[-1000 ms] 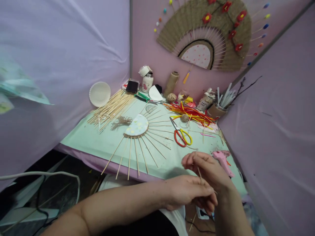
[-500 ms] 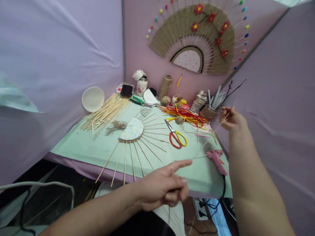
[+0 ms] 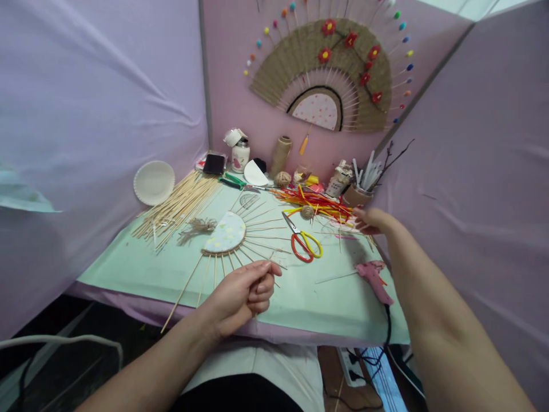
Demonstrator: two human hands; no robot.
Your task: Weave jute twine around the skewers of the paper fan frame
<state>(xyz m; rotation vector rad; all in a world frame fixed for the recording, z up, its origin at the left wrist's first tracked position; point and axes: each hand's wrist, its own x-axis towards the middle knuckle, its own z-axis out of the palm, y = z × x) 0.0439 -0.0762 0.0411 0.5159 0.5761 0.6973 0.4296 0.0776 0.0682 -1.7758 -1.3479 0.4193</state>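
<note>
My left hand point(image 3: 246, 293) is closed, with thumb and fingers curled together, above the front of the table beside the half-round fan frame point(image 3: 225, 232). Whatever it may pinch is too small to make out. The frame has a pale floral half-disc with thin bamboo sticks spreading from it. My right hand point(image 3: 369, 221) is low over the right side of the table, by some thin loose sticks and the red and yellow strips point(image 3: 313, 200). Its fingers are drawn together and partly hidden. Scissors point(image 3: 303, 240) with red and yellow handles lie between the hands.
A pink glue gun point(image 3: 374, 280) lies at the right front, its cord hanging off the edge. Bamboo sticks point(image 3: 178, 206) are piled at left by a white plate point(image 3: 154, 183). Jars, twine and a cup of glue sticks point(image 3: 358, 195) line the back. A finished fan point(image 3: 334, 68) hangs behind.
My right hand has come down and left from its raised position to the table. My left hand has moved left and up, its pointing finger now curled in. The view has shifted slightly.
</note>
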